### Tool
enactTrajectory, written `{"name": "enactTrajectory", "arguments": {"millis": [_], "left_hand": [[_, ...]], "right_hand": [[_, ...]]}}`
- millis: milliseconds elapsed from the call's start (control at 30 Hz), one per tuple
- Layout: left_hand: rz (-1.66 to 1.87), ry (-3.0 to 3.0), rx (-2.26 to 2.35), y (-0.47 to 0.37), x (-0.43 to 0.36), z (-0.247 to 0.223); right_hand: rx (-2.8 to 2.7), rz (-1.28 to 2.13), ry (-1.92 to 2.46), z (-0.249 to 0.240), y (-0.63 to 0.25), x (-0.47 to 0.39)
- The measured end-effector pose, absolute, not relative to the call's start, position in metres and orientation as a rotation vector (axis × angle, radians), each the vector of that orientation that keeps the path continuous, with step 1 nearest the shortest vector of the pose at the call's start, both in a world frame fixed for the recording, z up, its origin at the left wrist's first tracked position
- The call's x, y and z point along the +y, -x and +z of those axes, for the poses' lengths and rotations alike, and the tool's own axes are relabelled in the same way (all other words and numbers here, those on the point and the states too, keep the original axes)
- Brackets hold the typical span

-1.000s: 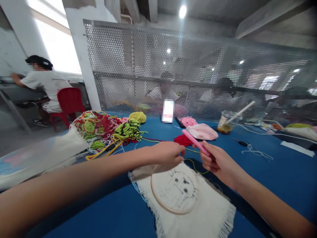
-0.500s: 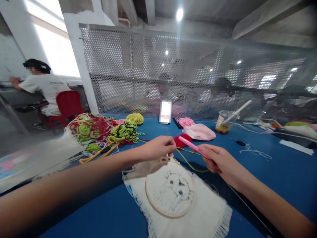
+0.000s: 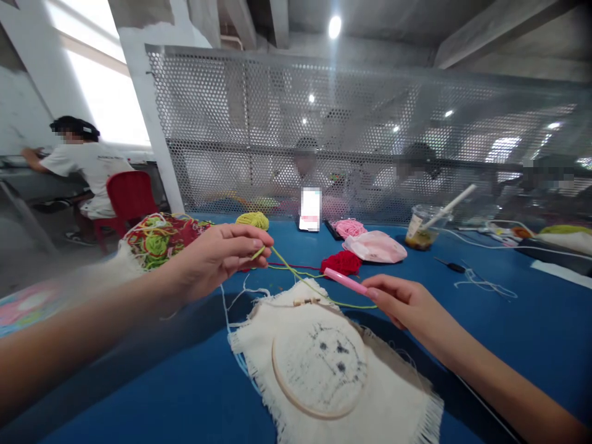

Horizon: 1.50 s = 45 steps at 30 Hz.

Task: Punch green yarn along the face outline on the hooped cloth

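Green yarn [image 3: 296,272] in pinched fingers of left hand [image 3: 219,259], pink tool [image 3: 345,282] in firm grip of right hand [image 3: 409,302], cloth [image 3: 388,401] already in hoop [image 3: 335,416] with dark marks [image 3: 341,367], but without visible green stitches

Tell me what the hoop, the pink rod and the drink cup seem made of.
Hoop: probably matte wood, from its pale tan rim. Pink rod: likely plastic, smooth with a slight sheen. Drink cup: apparently clear, glossy plastic, since its contents show through.
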<state>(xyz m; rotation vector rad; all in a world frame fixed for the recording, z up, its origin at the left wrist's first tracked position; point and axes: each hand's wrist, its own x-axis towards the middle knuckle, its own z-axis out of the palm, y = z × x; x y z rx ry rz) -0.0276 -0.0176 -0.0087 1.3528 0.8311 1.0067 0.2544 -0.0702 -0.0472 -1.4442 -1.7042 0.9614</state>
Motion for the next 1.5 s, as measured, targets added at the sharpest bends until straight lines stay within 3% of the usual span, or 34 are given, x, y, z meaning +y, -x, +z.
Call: {"name": "enactTrajectory", "arguments": {"millis": [267,467,967,1500], "left_hand": [[1.014,-2.047,1.100,0.006,-0.018,-0.017],[0.937,-2.502,0.994,-0.014,-0.028,-0.029],[0.821,-2.685,1.106,-0.015,-0.018,-0.038],[0.564,-2.200,1.059,-0.015,-0.008,-0.042]], "right_hand": [[-1.868,0.764,1.469,-0.052,-0.249,-0.072],[-1.896,0.686,1.487,-0.055,-0.249,-0.073],[-1.916,0.751,1.481,-0.060,-0.250,-0.074],[-1.956,0.692,1.442,-0.059,-0.247,-0.076]]}}
